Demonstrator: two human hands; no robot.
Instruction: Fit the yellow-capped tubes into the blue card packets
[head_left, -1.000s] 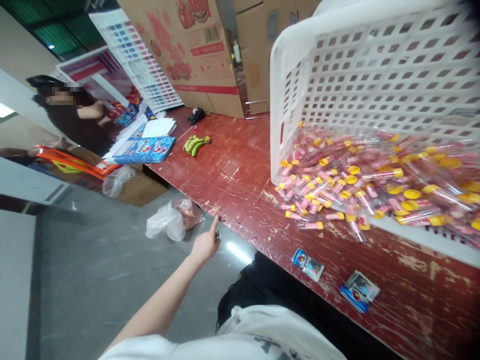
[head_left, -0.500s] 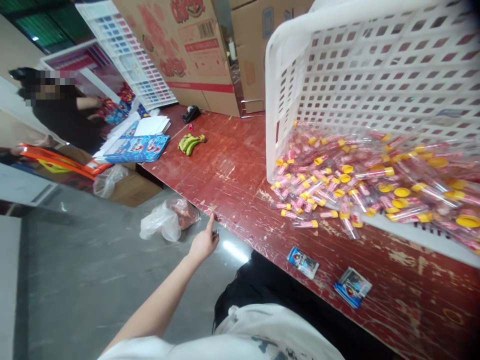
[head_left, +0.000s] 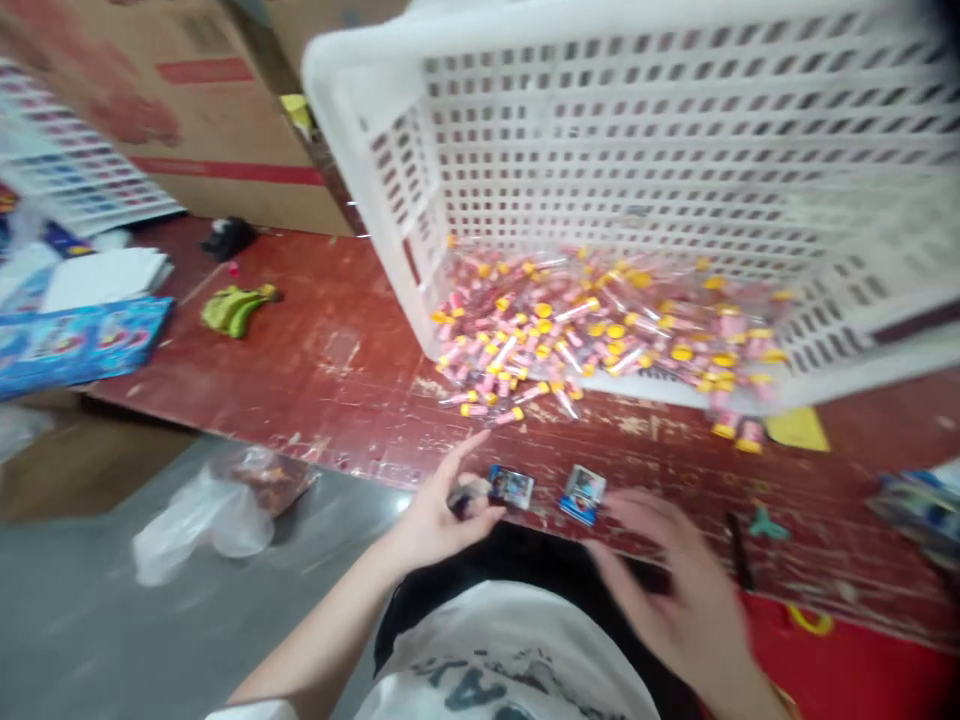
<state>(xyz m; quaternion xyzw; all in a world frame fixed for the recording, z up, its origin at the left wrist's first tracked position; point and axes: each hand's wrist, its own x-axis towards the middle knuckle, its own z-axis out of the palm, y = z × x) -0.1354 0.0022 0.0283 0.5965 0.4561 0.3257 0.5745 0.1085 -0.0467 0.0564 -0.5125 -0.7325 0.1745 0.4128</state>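
Note:
My left hand (head_left: 442,505) is at the near edge of the red table (head_left: 315,370), pinching a small dark object I cannot make out, its fingertips beside a small blue card packet (head_left: 512,486). A second small packet (head_left: 583,493) lies just right of it. My right hand (head_left: 671,590) hovers blurred over the table edge, fingers reaching toward that second packet, nothing visible in it. Behind them a white slotted basket (head_left: 600,150) lies tipped on its side, spilling several pink tubes with yellow caps (head_left: 570,340) onto the table.
Cardboard boxes (head_left: 187,110) stand at the back left. A green-yellow object (head_left: 236,308), a black tape dispenser (head_left: 225,238) and blue printed sheets (head_left: 75,340) lie at the left. Plastic bags (head_left: 217,505) sit on the grey floor. A yellow scrap (head_left: 799,430) and small items lie right.
The view has swung right and down. My left hand moved from the table's left edge in toward the packets. My right hand has come into view.

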